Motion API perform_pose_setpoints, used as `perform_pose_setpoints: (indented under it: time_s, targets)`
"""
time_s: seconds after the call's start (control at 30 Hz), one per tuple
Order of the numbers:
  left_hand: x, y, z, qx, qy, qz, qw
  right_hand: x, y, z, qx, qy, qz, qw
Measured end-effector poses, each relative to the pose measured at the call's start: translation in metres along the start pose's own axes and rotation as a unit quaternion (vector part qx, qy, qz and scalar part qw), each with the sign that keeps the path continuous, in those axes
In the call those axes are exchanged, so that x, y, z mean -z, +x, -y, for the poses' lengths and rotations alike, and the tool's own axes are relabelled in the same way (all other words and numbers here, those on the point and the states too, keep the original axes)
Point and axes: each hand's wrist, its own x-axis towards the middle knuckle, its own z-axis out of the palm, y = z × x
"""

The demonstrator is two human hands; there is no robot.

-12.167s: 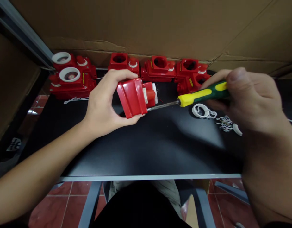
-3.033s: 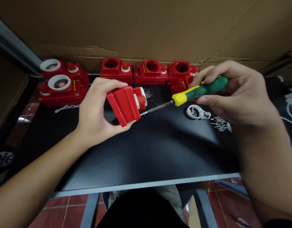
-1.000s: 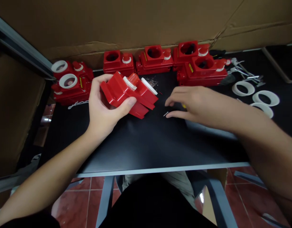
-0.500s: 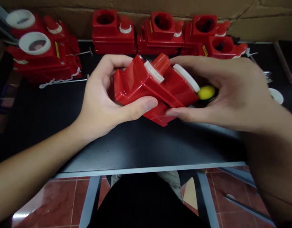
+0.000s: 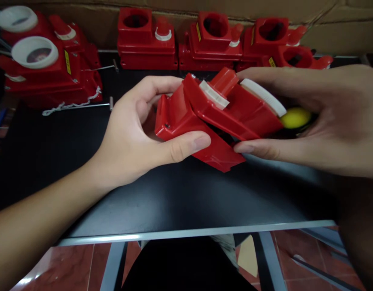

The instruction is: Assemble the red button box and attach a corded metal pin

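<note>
My left hand (image 5: 134, 133) is wrapped around the lower half (image 5: 216, 155) of a red plastic housing, its thumb lying along the near side. In my right hand (image 5: 319, 117) is the upper half (image 5: 249, 117) of that housing, which carries a red knob (image 5: 225, 81) with a white collar and a white ring (image 5: 263, 97). The two halves sit at an angle, touching toward the left, with a dark gap between them on the right. A yellow-ended object (image 5: 295, 118) rests against my right palm; its kind is hidden. Both hands hold the housing above the black table.
Several similar red housings (image 5: 146, 44) stand along the back of the black table (image 5: 162, 206). Two with white rings (image 5: 34, 52) are at the left, beside thin metal rods (image 5: 92, 106) and a white twisted cord. Cardboard (image 5: 350, 28) rises behind them.
The gap between the two housing halves has widened as the upper half and my right hand moved right. The whole view has shifted slightly.
</note>
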Motion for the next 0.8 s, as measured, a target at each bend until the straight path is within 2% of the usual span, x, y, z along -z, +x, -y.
perform_pose_setpoints:
  time_s: [0.37, 0.63, 0.8]
  targets:
    - [0.008, 0.003, 0.004, 0.006, 0.016, 0.035, 0.999, 0.005, -0.003, 0.014, -0.024, -0.018, 0.019, 0.999]
    - [0.009, 0.002, 0.002, 0.016, 0.009, 0.059, 0.998, 0.002, -0.006, 0.006, 0.007, -0.025, -0.008, 1.000]
    - [0.009, 0.002, 0.003, 0.015, 0.025, 0.059, 0.998, 0.002, -0.012, 0.002, -0.005, -0.054, -0.005, 0.998]
